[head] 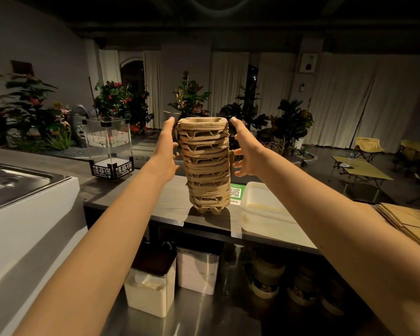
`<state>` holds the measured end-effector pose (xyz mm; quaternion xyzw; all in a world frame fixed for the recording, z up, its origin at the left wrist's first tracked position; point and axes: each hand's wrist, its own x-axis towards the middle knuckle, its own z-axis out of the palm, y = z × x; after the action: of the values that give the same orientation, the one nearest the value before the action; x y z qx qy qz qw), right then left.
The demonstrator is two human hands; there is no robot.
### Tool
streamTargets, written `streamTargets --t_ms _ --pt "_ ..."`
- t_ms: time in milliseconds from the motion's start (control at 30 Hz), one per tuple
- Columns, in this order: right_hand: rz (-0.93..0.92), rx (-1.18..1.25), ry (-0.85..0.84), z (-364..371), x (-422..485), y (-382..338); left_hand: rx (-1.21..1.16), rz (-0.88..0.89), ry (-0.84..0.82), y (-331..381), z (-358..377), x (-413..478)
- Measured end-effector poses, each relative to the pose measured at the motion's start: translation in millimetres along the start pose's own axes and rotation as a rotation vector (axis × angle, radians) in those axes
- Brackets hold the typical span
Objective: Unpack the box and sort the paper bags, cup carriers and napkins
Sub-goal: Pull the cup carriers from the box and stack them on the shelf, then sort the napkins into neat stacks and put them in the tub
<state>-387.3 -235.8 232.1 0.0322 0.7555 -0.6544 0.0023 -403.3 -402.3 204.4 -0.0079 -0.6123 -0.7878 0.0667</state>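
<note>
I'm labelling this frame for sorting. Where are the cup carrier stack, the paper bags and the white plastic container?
cup carrier stack [205, 166]: head view, middle of its front side.
paper bags [414, 218]: head view, flat face of the top bag.
white plastic container [260, 202]: head view, centre of its lid.

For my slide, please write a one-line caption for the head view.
The left hand and right hand, both open, flank a tall stack of pulp cup carriers standing on the counter.

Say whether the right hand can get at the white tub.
Likely yes: the right hand is open and empty, the tub lies uncovered just nearer than it, and the stack stands aside.
</note>
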Motion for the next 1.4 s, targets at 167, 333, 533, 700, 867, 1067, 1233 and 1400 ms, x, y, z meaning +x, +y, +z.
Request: streamTargets --t_ms 167,333,533,700,867,1067,1233,1400 --pt "-0.028 0.093 0.039 -10 -18 13 0.015 0.199 0.281 -11 -7 -18" --pt "-0.115 0.145 0.136 -32 -80 52 0.008 0.269 0.425 -44 0 -75" --pt "-0.103 0.176 0.197 -87 -186 123 -0.169 0.107 0.140 -102 60 -189" --pt "-0.082 0.074 0.266 -165 -280 177 -0.174 -0.059 -0.126 -151 128 -276" --pt "0.026 0.013 0.377 -267 -347 227 -0.117 -0.257 -0.319 -191 199 -342" --pt "0.222 -0.106 0.440 -385 -392 287 0.109 -0.392 -0.438 -239 274 -399" --pt "0.456 -0.304 0.295 -442 -392 331 0.354 -0.425 -0.557 -263 322 -413" --pt "0.634 -0.372 0.268 -466 -361 353 0.658 -0.497 -0.576 -287 370 -388"
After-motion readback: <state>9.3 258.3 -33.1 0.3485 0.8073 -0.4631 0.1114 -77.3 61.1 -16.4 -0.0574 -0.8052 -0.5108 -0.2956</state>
